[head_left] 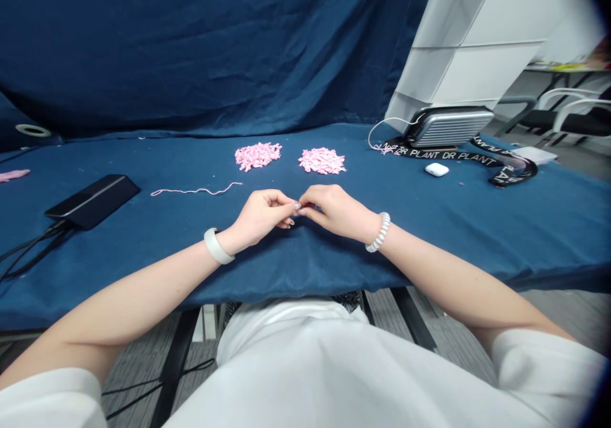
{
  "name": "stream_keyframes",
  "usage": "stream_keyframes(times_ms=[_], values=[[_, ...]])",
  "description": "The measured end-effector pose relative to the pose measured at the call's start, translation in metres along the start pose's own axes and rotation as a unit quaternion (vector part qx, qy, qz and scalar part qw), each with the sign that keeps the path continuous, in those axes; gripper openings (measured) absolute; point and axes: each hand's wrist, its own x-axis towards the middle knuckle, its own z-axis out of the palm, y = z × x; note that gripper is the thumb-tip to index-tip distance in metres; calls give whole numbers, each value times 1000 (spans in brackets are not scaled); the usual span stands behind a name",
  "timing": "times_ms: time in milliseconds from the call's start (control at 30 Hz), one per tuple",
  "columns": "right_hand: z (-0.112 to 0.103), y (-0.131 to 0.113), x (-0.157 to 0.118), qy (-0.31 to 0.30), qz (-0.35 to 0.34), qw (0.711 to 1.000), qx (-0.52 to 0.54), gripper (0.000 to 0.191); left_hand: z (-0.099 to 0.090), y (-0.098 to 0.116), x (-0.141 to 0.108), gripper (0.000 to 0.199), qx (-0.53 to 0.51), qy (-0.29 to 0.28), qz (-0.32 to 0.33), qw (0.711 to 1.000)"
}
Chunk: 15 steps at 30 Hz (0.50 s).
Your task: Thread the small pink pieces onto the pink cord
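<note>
My left hand (268, 213) and my right hand (334, 208) meet fingertip to fingertip above the front part of the blue-covered table (429, 237). Thumb and fingers are pinched together on both; whatever sits between them is too small and hidden to name. Just beyond the hands lie two heaps of small pink pieces, a left heap (258, 156) and a right heap (322, 160). A thin pink cord (200, 190) with a loop at its left end stretches across the cloth left of my left hand.
A black box (95, 200) with cables lies at the left, near a pink item (13, 175) at the edge. To the right are a white earbud case (436, 169), a black lettered lanyard (443, 155) and a silver ribbed case (451, 127). A blue curtain (205, 46) hangs behind.
</note>
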Motion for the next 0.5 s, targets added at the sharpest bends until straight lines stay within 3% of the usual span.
stream_keyframes(times_ms=[333, 500], values=[[11, -7, -2, -21, 4, 992, -127, 20, 1, 9, -1, 11, -43, 8, -56, 997], [13, -8, 1, -45, -35, 977, -204, 18, 3, 16, -2, 7, -35, 18, -80, 996]])
